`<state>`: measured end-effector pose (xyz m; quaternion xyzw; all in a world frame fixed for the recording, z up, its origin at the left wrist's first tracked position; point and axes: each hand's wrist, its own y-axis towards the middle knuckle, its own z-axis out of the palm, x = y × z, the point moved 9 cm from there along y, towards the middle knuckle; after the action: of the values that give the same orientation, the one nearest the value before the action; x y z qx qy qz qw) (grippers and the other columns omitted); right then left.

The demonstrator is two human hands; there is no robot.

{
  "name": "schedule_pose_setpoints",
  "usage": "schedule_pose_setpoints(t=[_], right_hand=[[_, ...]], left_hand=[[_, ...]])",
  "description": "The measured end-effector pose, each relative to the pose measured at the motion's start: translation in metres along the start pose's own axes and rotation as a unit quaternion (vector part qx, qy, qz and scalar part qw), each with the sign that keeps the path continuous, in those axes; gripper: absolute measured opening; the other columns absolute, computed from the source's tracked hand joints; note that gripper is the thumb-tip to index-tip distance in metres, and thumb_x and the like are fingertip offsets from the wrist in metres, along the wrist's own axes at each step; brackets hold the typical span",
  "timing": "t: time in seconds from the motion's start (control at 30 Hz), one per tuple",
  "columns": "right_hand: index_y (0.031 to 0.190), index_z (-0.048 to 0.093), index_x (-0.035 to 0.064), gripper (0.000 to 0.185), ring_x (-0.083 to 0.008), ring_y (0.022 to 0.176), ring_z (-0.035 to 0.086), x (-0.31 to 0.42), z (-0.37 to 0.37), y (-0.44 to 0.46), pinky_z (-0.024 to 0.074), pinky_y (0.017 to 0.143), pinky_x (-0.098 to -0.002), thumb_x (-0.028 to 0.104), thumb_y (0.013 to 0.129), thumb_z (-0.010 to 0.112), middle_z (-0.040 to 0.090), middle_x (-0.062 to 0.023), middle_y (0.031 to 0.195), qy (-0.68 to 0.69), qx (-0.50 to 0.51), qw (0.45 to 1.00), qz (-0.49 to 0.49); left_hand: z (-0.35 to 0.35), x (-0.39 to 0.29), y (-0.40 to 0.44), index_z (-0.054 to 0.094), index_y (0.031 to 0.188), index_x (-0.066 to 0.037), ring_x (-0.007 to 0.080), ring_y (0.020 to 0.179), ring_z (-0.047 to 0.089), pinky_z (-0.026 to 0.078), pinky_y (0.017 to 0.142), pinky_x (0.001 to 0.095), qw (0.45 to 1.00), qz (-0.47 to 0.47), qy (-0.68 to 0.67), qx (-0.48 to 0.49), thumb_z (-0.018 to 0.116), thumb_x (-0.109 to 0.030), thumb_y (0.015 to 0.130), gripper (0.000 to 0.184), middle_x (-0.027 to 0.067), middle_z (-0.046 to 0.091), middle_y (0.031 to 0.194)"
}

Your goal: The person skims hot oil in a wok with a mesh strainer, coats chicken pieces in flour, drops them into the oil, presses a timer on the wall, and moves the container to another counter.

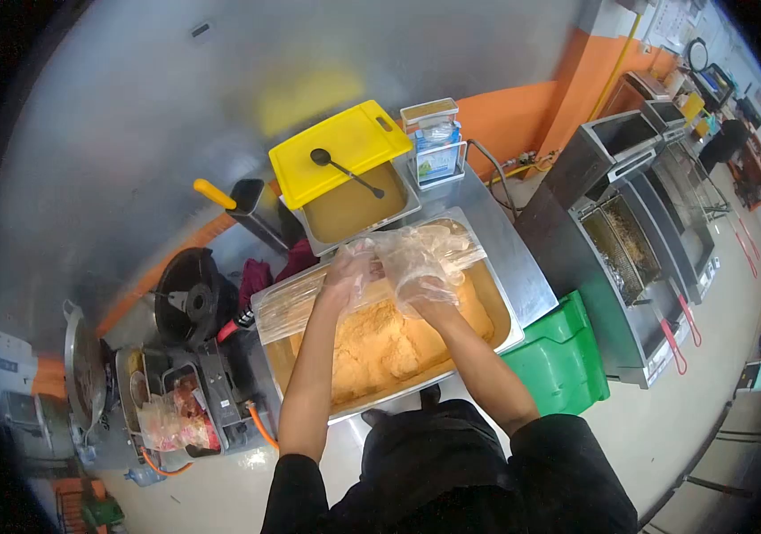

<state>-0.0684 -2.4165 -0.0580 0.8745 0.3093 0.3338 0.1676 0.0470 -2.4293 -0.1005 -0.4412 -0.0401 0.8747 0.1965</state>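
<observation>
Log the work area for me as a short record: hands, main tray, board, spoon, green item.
Left hand: over the tray, in clear plastic; grip unclear
Right hand: beside the left, in clear plastic; grip unclear
Main tray: metal, holding orange crumbly food
Yellow board: lying partly over the metal pan behind the tray
Black spoon: on the board, one end past its edge
Green item: below the counter, person's right

You're facing a brushed stainless-steel table (pixel 523 267), and right before you, at six o'clock, sits a large rectangular metal tray (pixel 507 307); up at eleven, a smaller rectangular metal pan (pixel 412 201); and there at one o'clock, an upright pale metal-framed rack (pixel 440 181).
</observation>
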Motion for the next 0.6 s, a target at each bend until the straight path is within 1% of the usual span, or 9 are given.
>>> schedule_pose_setpoints(t=[0.07,0.17,0.2,0.27,0.3,0.37,0.47,0.57,0.6], right_hand=[[0.122,0.060,0.0116,0.029,-0.0356,0.107,0.058,0.016,-0.015,0.017,0.0448,0.097,-0.0429,0.018,0.095,0.051,0.062,-0.0171,0.112,0.001,0.116,0.993,0.037],[0.111,0.063,0.0087,0.024,-0.0326,0.105,0.060,0.041,-0.042,0.035,0.0460,0.092,-0.0449,0.016,0.091,0.053,0.064,-0.0163,0.115,-0.035,0.165,0.986,-0.005],[0.111,0.064,0.0088,0.024,-0.0322,0.106,0.060,0.033,-0.043,0.032,0.0454,0.093,-0.0445,0.016,0.091,0.054,0.064,-0.0159,0.115,0.009,0.111,0.994,-0.019],[0.111,0.064,0.0091,0.025,-0.0313,0.109,0.059,0.007,-0.038,0.016,0.0442,0.095,-0.0437,0.016,0.089,0.055,0.064,-0.0150,0.115,0.097,0.000,0.994,-0.044],[0.112,0.064,0.0090,0.026,-0.0315,0.110,0.059,0.014,-0.038,0.019,0.0436,0.096,-0.0435,0.016,0.089,0.055,0.064,-0.0148,0.115,0.070,0.042,0.996,-0.036],[0.113,0.064,0.0088,0.028,-0.0319,0.111,0.058,0.044,-0.064,0.032,0.0424,0.098,-0.0430,0.016,0.088,0.054,0.064,-0.0145,0.116,0.015,0.123,0.992,-0.018],[0.113,0.064,0.0075,0.029,-0.0319,0.113,0.058,0.072,-0.094,0.027,0.0419,0.100,-0.0422,0.016,0.087,0.054,0.064,-0.0145,0.115,-0.031,0.187,0.982,-0.008],[0.106,0.063,0.0054,0.023,-0.0355,0.104,0.061,0.070,-0.064,-0.026,0.0476,0.090,-0.0440,0.016,0.087,0.056,0.065,-0.0177,0.107,-0.140,0.190,0.971,0.043],[0.104,0.063,0.0048,0.021,-0.0367,0.101,0.062,0.077,-0.065,-0.036,0.0493,0.086,-0.0447,0.016,0.087,0.057,0.065,-0.0187,0.104,-0.104,0.171,0.978,0.064]], left_hand=[[0.007,-0.015,-0.011,0.061,0.112,-0.005,0.0208,0.095,0.063,0.052,0.083,0.0322,0.992,0.069,0.099,-0.032,0.061,-0.012,0.092,0.022,0.0082,0.065,0.105],[0.038,-0.032,-0.024,0.064,0.104,-0.004,0.0181,0.091,0.062,0.051,0.082,0.0311,0.933,0.153,0.324,-0.020,0.063,-0.006,0.088,0.017,0.0058,0.065,0.100],[0.048,-0.034,-0.029,0.065,0.102,-0.004,0.0171,0.090,0.061,0.051,0.082,0.0310,0.896,0.174,0.408,-0.005,0.063,-0.003,0.087,0.015,0.0048,0.065,0.098],[0.046,-0.023,-0.036,0.066,0.099,-0.004,0.0160,0.091,0.061,0.050,0.082,0.0314,0.762,0.045,0.646,-0.009,0.063,-0.001,0.084,0.016,0.0035,0.064,0.099],[0.038,-0.020,-0.041,0.067,0.098,-0.005,0.0154,0.091,0.060,0.050,0.083,0.0316,0.667,-0.021,0.745,-0.008,0.063,0.001,0.083,0.017,0.0029,0.064,0.100],[-0.026,0.020,-0.023,0.066,0.105,-0.005,0.0156,0.088,0.060,0.050,0.080,0.0320,0.749,0.056,0.657,0.061,0.062,0.003,0.081,0.026,0.0014,0.063,0.099],[-0.065,0.046,-0.023,0.061,0.117,-0.004,0.0170,0.086,0.058,0.050,0.078,0.0324,0.848,0.103,0.520,0.011,0.062,0.001,0.081,0.036,0.0015,0.062,0.101],[-0.011,0.039,-0.066,0.060,0.116,-0.005,0.0217,0.097,0.060,0.048,0.084,0.0362,0.956,0.114,0.256,-0.088,0.065,-0.018,0.086,0.032,0.0083,0.063,0.105],[0.008,0.034,-0.083,0.059,0.116,-0.006,0.0228,0.100,0.060,0.048,0.087,0.0369,0.971,0.101,0.184,-0.114,0.065,-0.023,0.088,0.033,0.0090,0.063,0.107]])
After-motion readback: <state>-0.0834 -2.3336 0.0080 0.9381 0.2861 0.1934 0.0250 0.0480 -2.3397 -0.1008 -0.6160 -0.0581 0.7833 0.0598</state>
